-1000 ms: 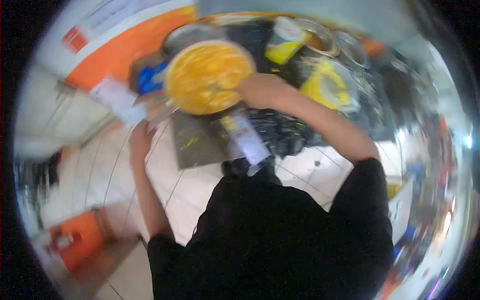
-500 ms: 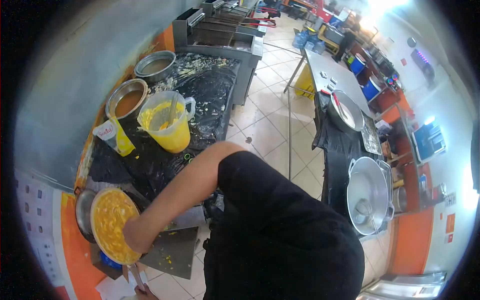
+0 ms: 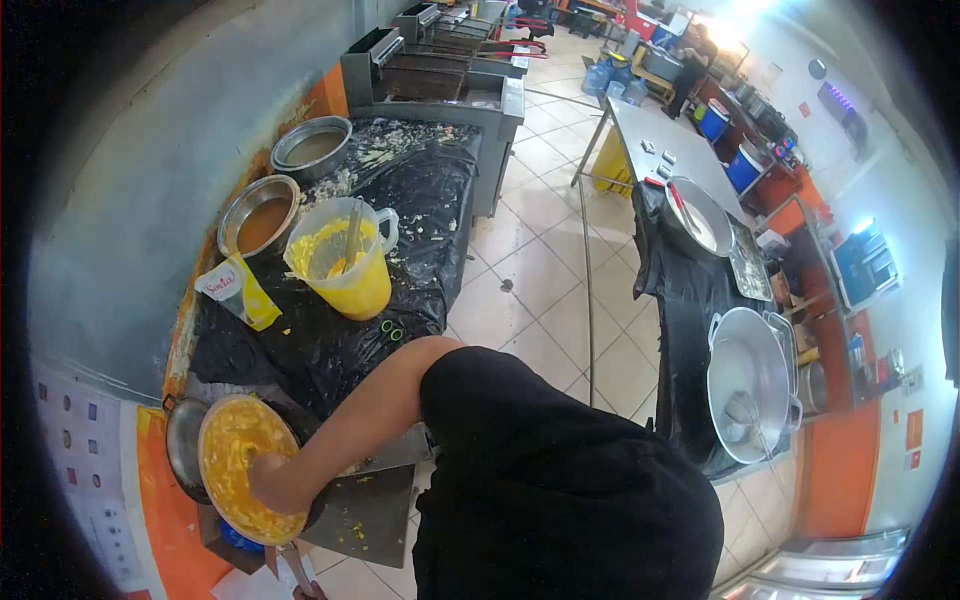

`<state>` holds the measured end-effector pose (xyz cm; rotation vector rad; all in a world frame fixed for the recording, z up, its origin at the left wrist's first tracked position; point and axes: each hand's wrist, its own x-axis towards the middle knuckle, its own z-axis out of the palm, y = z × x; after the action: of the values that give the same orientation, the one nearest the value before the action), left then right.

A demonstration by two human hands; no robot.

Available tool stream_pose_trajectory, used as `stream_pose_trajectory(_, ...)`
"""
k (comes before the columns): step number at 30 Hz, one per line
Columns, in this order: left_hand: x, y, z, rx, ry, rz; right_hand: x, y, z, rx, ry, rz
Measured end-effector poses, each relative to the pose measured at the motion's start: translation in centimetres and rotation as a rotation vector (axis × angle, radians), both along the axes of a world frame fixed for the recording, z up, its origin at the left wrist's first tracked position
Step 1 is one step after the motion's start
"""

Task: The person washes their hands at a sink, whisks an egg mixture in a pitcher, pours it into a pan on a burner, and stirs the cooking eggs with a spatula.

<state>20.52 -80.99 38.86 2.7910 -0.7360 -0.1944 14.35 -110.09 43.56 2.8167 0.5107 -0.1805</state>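
Observation:
My right hand (image 3: 272,482) reaches down into a round, pale-rimmed bowl (image 3: 203,455). Its fingers are sunk in a wet yellow mixture (image 3: 235,430) with paler lumps, so their grip is hidden. At the bottom edge of the view, my left hand (image 3: 311,590) is partly visible, closed around a long flat handle (image 3: 292,562) just below the bowl's rim. A dark metal pan (image 3: 183,450) sits beside the bowl, against the wall. Above them on the black-covered table stands a clear jug (image 3: 350,285) smeared yellow inside, with a utensil in it.
A white-and-yellow packet (image 3: 240,290) and two metal bowls, one with brown liquid (image 3: 262,225), line the wall. Green-handled scissors (image 3: 391,330) lie near the jug. Across the aisle are a large pot (image 3: 745,345) with a whisk and another wide bowl (image 3: 690,240). A person (image 3: 692,65) stands far back.
The view has shifted slightly, so the bowl and table appear a little to the right. My right hand has moved within the yellow mixture, farther from the bowl's right rim.

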Motion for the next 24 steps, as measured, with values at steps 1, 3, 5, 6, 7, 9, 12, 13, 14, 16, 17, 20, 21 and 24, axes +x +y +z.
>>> stream_pose_trajectory(1, 0.1, 0.0, 0.1, 0.022, 0.032, 0.021, 0.7, 0.0, 0.1, -0.052, 0.035, 0.001)
stream_pose_trajectory(3, 0.5, 0.3, -0.5, 0.009, 0.032, 0.014, 1.3, -0.3, 0.2, -0.105, 0.066, -0.001)
stream_pose_trajectory(5, 0.7, 0.5, -0.6, -0.002, 0.031, 0.009, 1.7, -0.7, 0.2, 0.072, -0.022, -0.113)
stream_pose_trajectory(6, 0.5, 0.4, -0.4, 0.0, 0.025, -0.005, 2.6, -0.9, -0.4, 0.072, -0.023, -0.115)
stream_pose_trajectory(7, 0.4, 0.2, -0.2, 0.002, 0.019, -0.019, 3.9, -1.2, -1.2, 0.035, -0.02, -0.108)
stream_pose_trajectory(9, 0.2, 0.1, 0.1, -0.003, 0.006, -0.023, 3.4, -1.5, 0.1, -0.003, -0.018, -0.098)
stream_pose_trajectory(12, 0.0, 0.3, -0.3, -0.05, 0.002, -0.029, -0.7, -2.5, 6.2, 0.303, -0.076, -0.189)
stream_pose_trajectory(13, 0.1, 0.3, -0.4, -0.09, 0.007, -0.036, -1.4, -2.5, 7.8, 0.309, -0.043, -0.169)
stream_pose_trajectory(14, 0.0, 0.2, -0.2, -0.089, 0.008, -0.037, -2.0, -2.6, 8.8, 0.315, -0.011, -0.148)
stream_pose_trajectory(16, 0.1, 0.3, -0.3, -0.09, 0.004, -0.049, -2.7, -2.8, 9.5, 0.375, 0.008, -0.12)
stream_pose_trajectory(17, 0.1, 0.3, -0.3, -0.09, 0.004, -0.047, -3.0, -2.7, 9.6, 0.433, 0.026, -0.091)
stream_pose_trajectory(20, 0.2, 0.5, -0.5, -0.116, 0.047, -0.037, -4.0, -1.7, 8.3, 0.454, 0.036, -0.011)
stream_pose_trajectory(21, 0.3, 0.5, -0.7, -0.11, 0.062, -0.029, -4.0, -1.1, 7.2, 0.455, 0.038, -0.001)
stream_pose_trajectory(24, 1.8, 1.4, -3.9, -0.164, 0.031, -0.051, -4.3, 0.6, 5.3, 0.503, 0.105, -0.003)
